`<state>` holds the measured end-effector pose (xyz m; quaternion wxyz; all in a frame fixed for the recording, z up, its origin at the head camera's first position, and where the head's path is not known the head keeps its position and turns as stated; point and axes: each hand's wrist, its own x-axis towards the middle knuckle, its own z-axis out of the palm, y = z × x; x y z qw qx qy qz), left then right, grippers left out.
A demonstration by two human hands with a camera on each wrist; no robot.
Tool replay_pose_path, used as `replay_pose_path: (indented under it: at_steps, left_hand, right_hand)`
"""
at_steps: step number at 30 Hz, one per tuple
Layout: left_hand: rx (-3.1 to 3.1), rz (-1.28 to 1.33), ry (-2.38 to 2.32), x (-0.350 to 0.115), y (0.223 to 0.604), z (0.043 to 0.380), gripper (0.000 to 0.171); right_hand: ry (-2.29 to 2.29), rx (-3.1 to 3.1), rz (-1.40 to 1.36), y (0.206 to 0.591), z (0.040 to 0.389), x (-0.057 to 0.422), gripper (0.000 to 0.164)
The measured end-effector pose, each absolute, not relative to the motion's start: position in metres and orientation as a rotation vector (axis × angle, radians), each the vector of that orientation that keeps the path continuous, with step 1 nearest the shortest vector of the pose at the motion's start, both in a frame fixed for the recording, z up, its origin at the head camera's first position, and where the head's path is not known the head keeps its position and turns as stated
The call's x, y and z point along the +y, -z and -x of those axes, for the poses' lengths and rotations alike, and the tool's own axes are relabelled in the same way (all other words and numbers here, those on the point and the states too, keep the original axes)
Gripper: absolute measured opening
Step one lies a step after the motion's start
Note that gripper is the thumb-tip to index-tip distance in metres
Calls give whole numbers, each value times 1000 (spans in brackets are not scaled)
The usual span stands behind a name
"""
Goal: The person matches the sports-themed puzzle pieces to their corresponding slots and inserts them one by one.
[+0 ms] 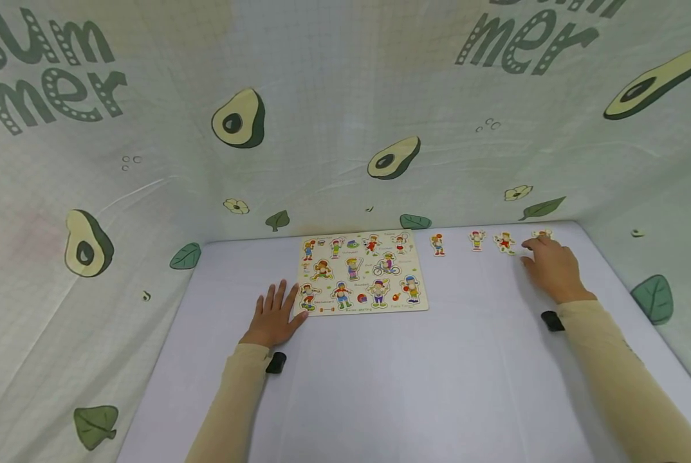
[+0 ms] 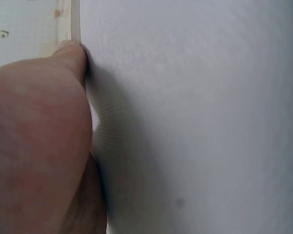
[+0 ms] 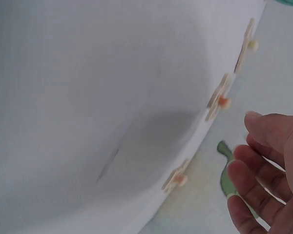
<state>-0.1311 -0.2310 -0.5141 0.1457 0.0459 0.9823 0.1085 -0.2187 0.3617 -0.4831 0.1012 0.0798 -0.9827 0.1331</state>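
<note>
White counter [image 1: 403, 373]: board [image 1: 338, 260], 12 o'clock; your left grip [image 1: 271, 318], spread, touching it; piece [image 3: 172, 179], 2 o'clock; right grip [image 1: 556, 269] loose, empty; pinch knob [image 3: 182, 180] squarely.

The person's left arm [image 1: 234, 395], in a pale long sleeve, slants up from the lower left of the head view; the left grip [image 1: 271, 316], a bare hand, lies palm down left of centre, fingers straight and spread. The right arm [image 1: 617, 373] rises from the lower right corner; the right grip [image 1: 554, 270] has loosely bent fingers [image 3: 259, 181], the thumb [image 3: 271, 129] apart from them.
</note>
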Motion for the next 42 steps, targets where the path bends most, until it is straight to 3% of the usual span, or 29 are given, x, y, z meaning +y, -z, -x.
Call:
replay_pose_path:
  at_steps: [20,42]
  left_hand:
    - [2828,-147,-301,-236,522,133,81]
    - [2825,-146,-304,-238,526,136,82]
  right_hand:
    - [-360,-2966,-112,484,242,407,36]
    - [-304,-3120,-37,486,262,418,33]
